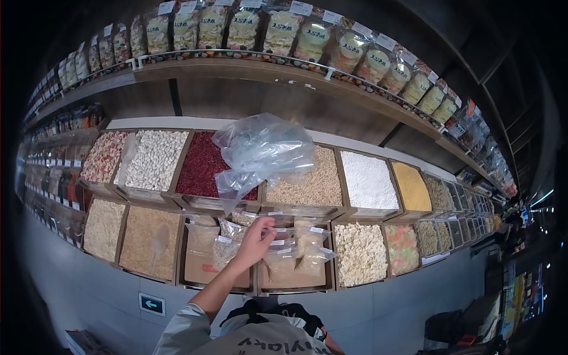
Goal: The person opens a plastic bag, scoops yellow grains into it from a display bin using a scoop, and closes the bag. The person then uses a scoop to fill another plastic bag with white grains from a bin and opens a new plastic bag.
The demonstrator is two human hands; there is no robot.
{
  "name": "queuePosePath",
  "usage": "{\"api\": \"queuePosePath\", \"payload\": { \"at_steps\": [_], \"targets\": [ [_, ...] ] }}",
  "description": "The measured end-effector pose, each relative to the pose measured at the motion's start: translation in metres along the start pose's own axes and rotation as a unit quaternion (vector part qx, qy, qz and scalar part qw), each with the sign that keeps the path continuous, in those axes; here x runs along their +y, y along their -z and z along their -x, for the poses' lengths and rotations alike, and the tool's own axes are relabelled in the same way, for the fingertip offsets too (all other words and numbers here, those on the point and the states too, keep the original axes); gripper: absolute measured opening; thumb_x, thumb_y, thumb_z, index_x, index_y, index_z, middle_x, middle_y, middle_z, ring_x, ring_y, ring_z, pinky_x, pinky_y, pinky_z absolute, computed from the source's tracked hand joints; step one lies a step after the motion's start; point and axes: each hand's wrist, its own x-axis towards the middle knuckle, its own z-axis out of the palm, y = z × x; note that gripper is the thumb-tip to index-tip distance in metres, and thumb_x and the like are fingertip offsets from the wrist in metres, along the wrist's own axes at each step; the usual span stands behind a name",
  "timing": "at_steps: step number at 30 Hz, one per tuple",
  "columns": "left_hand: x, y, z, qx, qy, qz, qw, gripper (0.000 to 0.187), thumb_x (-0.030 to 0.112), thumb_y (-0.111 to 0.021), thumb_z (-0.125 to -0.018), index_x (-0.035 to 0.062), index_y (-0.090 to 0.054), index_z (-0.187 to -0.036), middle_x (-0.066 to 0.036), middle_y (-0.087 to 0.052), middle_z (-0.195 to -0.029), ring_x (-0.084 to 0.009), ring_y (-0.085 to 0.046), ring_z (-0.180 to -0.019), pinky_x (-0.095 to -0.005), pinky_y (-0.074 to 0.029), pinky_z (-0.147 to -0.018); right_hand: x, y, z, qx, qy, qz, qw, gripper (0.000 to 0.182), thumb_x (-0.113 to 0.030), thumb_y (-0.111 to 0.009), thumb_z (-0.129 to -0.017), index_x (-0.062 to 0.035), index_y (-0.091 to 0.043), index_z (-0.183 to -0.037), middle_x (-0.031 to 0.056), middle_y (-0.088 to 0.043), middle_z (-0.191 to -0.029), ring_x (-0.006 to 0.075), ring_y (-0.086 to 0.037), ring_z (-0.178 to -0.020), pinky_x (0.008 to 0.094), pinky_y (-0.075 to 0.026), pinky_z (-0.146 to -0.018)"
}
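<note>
A green arrow sign (152,304) sits on the counter front (106,290).

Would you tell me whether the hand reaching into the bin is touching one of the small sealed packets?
Touching. The head view shows the left hand with its fingers closed around the top edge of a small packet; no gap shows.

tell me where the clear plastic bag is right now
In the head view, the clear plastic bag sits centre frame, above the left hand, in front of the red-bean bin and the grain bin.
</note>
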Motion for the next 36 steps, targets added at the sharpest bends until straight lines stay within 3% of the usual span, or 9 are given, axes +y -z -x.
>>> {"api": "queuePosePath", "payload": {
  "at_steps": [10, 13, 15, 19, 22, 27, 31, 34, 36],
  "targets": [
    [0.046, 0.067, -0.134, 0.201, -0.207, -0.388, 0.876, 0.047, 0.017, -0.072, -0.086, 0.0034, -0.055, -0.127, -0.017, -0.052, -0.134, -0.0359, -0.052, -0.123, -0.0482, -0.044, -0.1, -0.007, 0.001, 0.002, -0.027, -0.006, 0.017, 0.999, 0.053, -0.031, -0.069, -0.085, 0.0022, -0.057, -0.126, 0.0325, -0.064, -0.113, 0.05, -0.062, -0.108, 0.0516, -0.051, -0.093],
    [0.046, 0.093, -0.168, 0.217, -0.126, -0.511, 0.822, 0.052, 0.025, -0.075, -0.084, 0.0034, -0.057, -0.128, -0.017, -0.047, -0.142, -0.0368, -0.046, -0.131, -0.0534, -0.043, -0.1, 0.011, 0.01, 0.008, -0.044, -0.015, 0.028, 0.998, 0.053, -0.031, -0.069, -0.086, 0.0022, -0.057, -0.126, 0.0323, -0.064, -0.113, 0.05, -0.062, -0.108, 0.0516, -0.051, -0.093],
    [0.053, 0.109, -0.182, 0.084, 0.041, -0.606, 0.79, 0.045, 0.03, -0.07, -0.089, 0.0005, -0.061, -0.122, -0.023, -0.054, -0.136, -0.0382, -0.052, -0.127, -0.0528, -0.046, -0.097, 0.026, 0.02, 0.014, -0.062, -0.008, 0.042, 0.997, 0.053, -0.03, -0.069, -0.086, 0.0022, -0.057, -0.126, 0.0322, -0.065, -0.113, 0.0499, -0.062, -0.107, 0.0517, -0.051, -0.093],
    [0.081, 0.113, -0.204, 0.064, 0.108, -0.554, 0.823, 0.032, 0.028, -0.064, -0.094, 0.0002, -0.069, -0.107, -0.025, -0.065, -0.118, -0.0379, -0.061, -0.116, -0.0489, -0.05, -0.092, 0.047, 0.053, 0.028, -0.108, 0.058, 0.095, 0.988, 0.052, -0.03, -0.068, -0.086, 0.0023, -0.058, -0.126, 0.032, -0.065, -0.113, 0.0498, -0.062, -0.107, 0.0518, -0.051, -0.093],
    [0.123, 0.101, -0.21, 0.153, 0.038, -0.5, 0.852, 0.035, 0.029, -0.055, -0.1, -0.0033, -0.069, -0.099, -0.027, -0.068, -0.108, -0.0413, -0.064, -0.108, -0.0479, -0.051, -0.092, 0.045, 0.1, 0.027, -0.048, 0.103, 0.19, 0.975, 0.052, -0.03, -0.068, -0.087, 0.0023, -0.058, -0.126, 0.0318, -0.065, -0.113, 0.0498, -0.062, -0.107, 0.0519, -0.051, -0.093],
    [0.149, 0.056, -0.224, 0.309, -0.267, -0.29, 0.865, 0.035, 0.017, -0.045, -0.104, -0.0118, -0.063, -0.112, -0.03, -0.053, -0.139, -0.0438, -0.055, -0.123, -0.0463, -0.044, -0.105, -0.082, 0.195, 0.013, 0.176, 0.216, 0.179, 0.944, 0.041, -0.018, -0.066, -0.092, 0.0037, -0.059, -0.126, 0.0278, -0.065, -0.115, 0.0435, -0.065, -0.104, 0.0465, -0.053, -0.09],
    [0.183, -0.058, -0.123, 0.156, -0.45, -0.219, 0.852, 0.052, -0.006, -0.047, -0.087, -0.0057, -0.05, -0.139, -0.025, -0.039, -0.154, -0.0448, -0.047, -0.134, -0.0456, -0.036, -0.114, -0.194, 0.229, 0.011, 0.199, 0.402, -0.124, 0.885, 0.033, -0.005, -0.061, -0.095, 0.005, -0.058, -0.126, 0.0158, -0.067, -0.114, 0.0236, -0.067, -0.106, 0.0341, -0.053, -0.093],
    [0.172, -0.123, -0.065, -0.08, -0.483, -0.178, 0.853, 0.055, -0.01, -0.054, -0.076, -0.0002, -0.062, -0.13, -0.023, -0.052, -0.143, -0.0373, -0.053, -0.131, -0.0494, -0.04, -0.112, -0.274, 0.238, 0.015, 0.059, 0.542, -0.35, 0.762, 0.057, -0.029, -0.062, -0.099, 0.0036, -0.047, -0.142, 0.0167, -0.056, -0.136, 0.0248, -0.054, -0.127, 0.039, -0.038, -0.113],
    [0.168, -0.148, -0.043, -0.154, -0.488, -0.164, 0.843, 0.051, -0.01, -0.056, -0.076, -0.0002, -0.065, -0.125, -0.022, -0.057, -0.139, -0.0357, -0.055, -0.13, -0.0506, -0.041, -0.111, -0.292, 0.243, 0.008, 0.005, 0.51, -0.374, 0.775, 0.05, -0.028, -0.063, -0.099, 0.002, -0.052, -0.138, 0.0131, -0.063, -0.126, 0.0192, -0.06, -0.115, 0.0348, -0.046, -0.1]
  ]
}}
